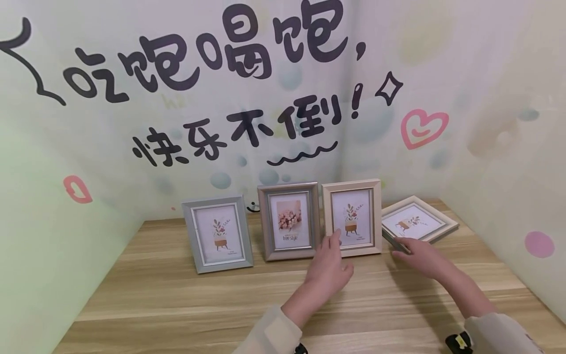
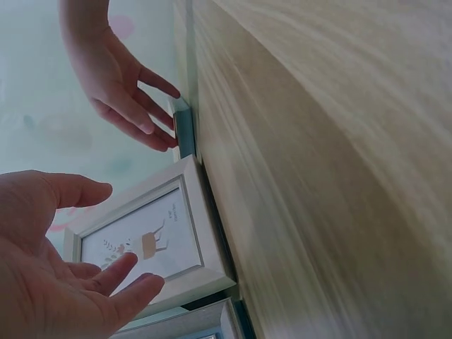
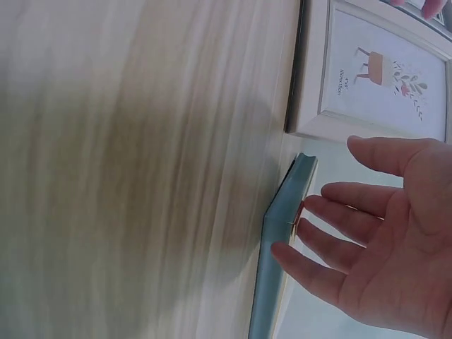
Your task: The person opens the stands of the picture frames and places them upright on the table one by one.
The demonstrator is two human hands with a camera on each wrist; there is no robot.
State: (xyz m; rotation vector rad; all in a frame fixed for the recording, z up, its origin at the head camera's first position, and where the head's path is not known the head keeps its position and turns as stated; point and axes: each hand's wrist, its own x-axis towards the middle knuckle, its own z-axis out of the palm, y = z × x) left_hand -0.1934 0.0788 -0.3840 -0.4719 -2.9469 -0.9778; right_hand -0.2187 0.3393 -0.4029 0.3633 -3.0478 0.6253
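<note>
Three picture frames stand upright in a row: a grey-blue frame (image 1: 247, 246), a brownish-pink frame (image 1: 264, 221) with a flower picture, and a cream frame (image 1: 377, 216) with a potted-plant picture. To their right a second cream frame (image 1: 413, 216) lies face up, turned at an angle. My left hand (image 1: 327, 270) is in front of the upright cream frame, fingers loosely bent and gripping nothing; whether they touch it I cannot tell. My right hand (image 3: 395, 240) is at the near edge of the lying frame, its loosely extended fingers at the blue-looking side (image 3: 275, 240).
All the frames are on a wood-grain table (image 1: 212, 314). Behind them hangs a pale backdrop (image 1: 199, 182) with large dark lettering and a pink heart (image 1: 404, 130). Pale walls (image 1: 522, 206) enclose the table at both sides.
</note>
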